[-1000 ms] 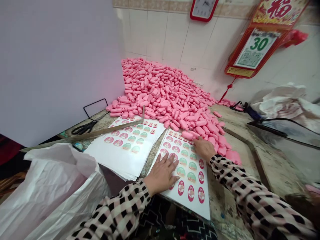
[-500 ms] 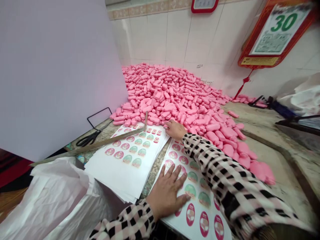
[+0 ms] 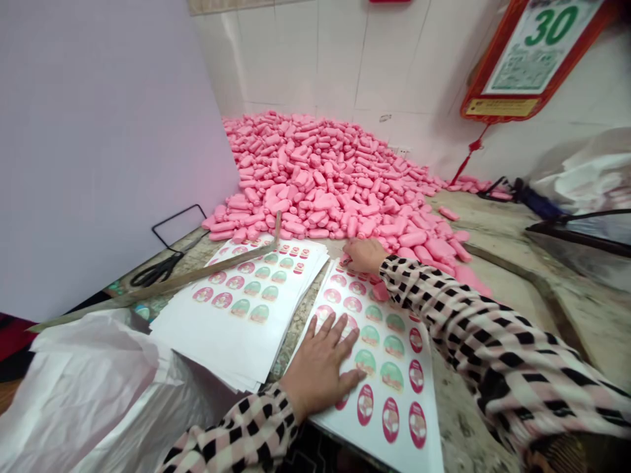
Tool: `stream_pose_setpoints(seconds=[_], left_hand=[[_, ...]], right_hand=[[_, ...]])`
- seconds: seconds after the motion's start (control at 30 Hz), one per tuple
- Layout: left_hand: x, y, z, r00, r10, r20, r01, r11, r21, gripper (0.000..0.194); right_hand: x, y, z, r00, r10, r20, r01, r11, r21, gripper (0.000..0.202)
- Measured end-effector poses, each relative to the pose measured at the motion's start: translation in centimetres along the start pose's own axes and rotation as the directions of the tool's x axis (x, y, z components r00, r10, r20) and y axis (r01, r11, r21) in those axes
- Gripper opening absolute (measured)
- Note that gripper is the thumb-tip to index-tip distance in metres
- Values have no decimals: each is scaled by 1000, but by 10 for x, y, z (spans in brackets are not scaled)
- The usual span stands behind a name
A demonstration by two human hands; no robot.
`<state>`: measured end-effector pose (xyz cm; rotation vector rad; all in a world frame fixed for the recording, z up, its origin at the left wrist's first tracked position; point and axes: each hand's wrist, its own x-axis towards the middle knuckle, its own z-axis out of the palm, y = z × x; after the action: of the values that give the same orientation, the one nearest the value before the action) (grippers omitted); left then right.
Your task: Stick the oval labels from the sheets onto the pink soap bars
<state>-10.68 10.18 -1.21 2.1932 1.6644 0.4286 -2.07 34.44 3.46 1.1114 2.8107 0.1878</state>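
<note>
Tbl (image 3: 505, 266): sheets (image 3: 379, 351) (bag (image 3: 98, 394) contents unclr)

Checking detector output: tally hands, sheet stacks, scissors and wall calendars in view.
Hands: 2 (left hand, right hand)
Sheet stacks: 2 (left stack, right stack)
Scissors: 1
Wall calendar: 1
Total: 6

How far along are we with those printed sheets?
Possibly done: on the left stack, the top sheet's lower part is bare, though I can't tell whether prints were removed. In hand: the left hand lies flat on the right stack; the right hand works its far end. Probably left: its rows of prints, the pink pile.
</note>
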Motion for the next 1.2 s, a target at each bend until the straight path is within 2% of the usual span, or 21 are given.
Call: stream_pose_setpoints(seconds=[0.27,0.4,0.6,0.73,0.8,0.9,1.0,1.07,1.13,1.2], left_hand=[[2,-1,6,999,6,-44,-8,999,-47,60],[3,-2,9,998,12,-66,-14,999,-30,60],[3,-2,10,999,8,-53,-6,999,46,61],[3,-2,10,998,-19,-61,23,998,65,60],[3,-1,9,997,-42,-62,48,995,92,61],[3,1,7,995,-70,-66,79,987,142,63],[2,2,6,993,-89,-82,103,978,182,65],[2,0,7,990,-97,-101,117,970,214,65],[1,-3,10,983,-118,-137,150,956,253,64],[1,-6,13,967,-165,-193,215,936,279,62]], right_hand=[[-72,15,6,998,58,32,-58,998,-2,38],[-103,24,10,991,135,24,-135,991,6,41],[-138,39,15,970,235,64,-236,972,-6,39],[-156,45,6,950,306,68,-308,951,24,47],[-167,43,-1,943,332,4,-332,942,56,51],[-189,33,-6,942,323,-90,-310,941,133,43],[-209,20,1,971,238,14,-236,947,217,30],[-219,13,8,971,222,84,-236,939,250,29],[-227,9,16,947,310,84,-321,897,303,32],[-235,5,23,900,430,66,-422,825,375,33]])
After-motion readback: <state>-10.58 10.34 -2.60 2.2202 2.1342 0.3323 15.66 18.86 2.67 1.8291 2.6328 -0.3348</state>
